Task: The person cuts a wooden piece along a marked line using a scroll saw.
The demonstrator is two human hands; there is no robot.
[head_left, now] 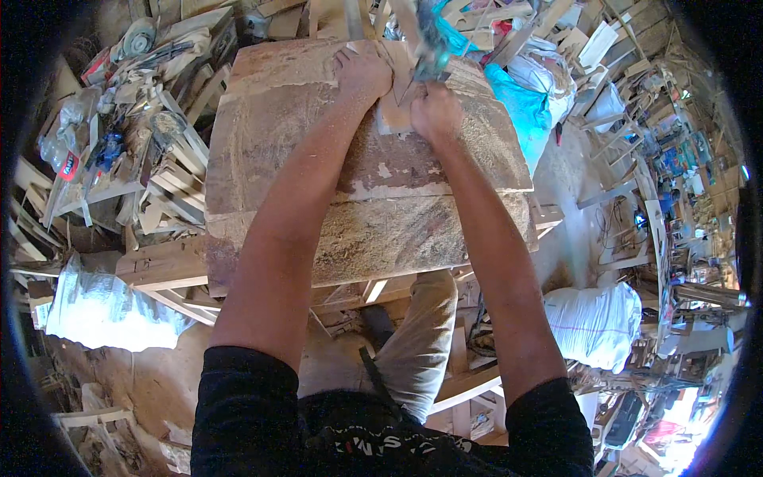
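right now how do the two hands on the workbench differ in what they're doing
The left hand lies flat, palm down, pressing on a small wooden piece, while the right hand is closed in a fist around a tool handle. The left hand sits farther up the workbench; the right hand is nearer the person and partly covers the wooden piece. Both rest on the same sawdust-covered bench, close together, with bare forearms.

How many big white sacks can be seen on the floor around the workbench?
2. One white sack lies at the lower right of the workbench; another white sack lies at its lower left. Clutter may hide more.
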